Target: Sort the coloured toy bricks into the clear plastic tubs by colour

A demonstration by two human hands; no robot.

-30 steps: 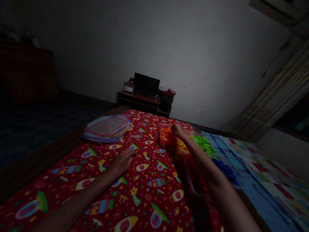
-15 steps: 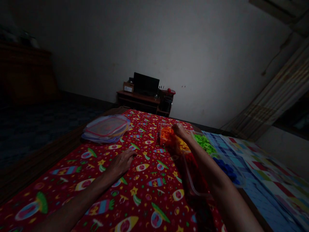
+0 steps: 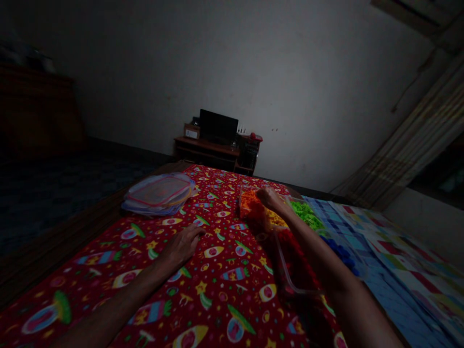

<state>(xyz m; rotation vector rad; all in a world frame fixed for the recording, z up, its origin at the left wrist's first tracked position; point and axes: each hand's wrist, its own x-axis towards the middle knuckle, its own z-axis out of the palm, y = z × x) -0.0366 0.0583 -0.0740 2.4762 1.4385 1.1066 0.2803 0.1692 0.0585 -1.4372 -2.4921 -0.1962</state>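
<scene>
My left hand (image 3: pixel 186 243) rests on the red patterned cloth (image 3: pixel 232 295), fingers stretched loosely forward and holding nothing. Over the border between the orange pieces (image 3: pixel 249 197) and the yellow pieces (image 3: pixel 275 218) is my right hand (image 3: pixel 270 198), with its fingers curled closed. Whatever may be between those fingertips is hidden. Below my right forearm stands a clear container with red pieces (image 3: pixel 295 258), partly covered by the arm. Green pieces (image 3: pixel 307 214) and blue pieces (image 3: pixel 339 252) fill clear containers to the right of that arm.
A stack of clear lids with coloured rims (image 3: pixel 159 191) lies on the cloth at the left. Blue checked fabric (image 3: pixel 380 280) spreads at the right. Beyond the far edge stands a low desk (image 3: pixel 206 147) with a monitor (image 3: pixel 218 126). The room is dim.
My right hand has shifted very slightly left and down over the containers, and its forearm has swung a little right. My left hand stays in the same place.
</scene>
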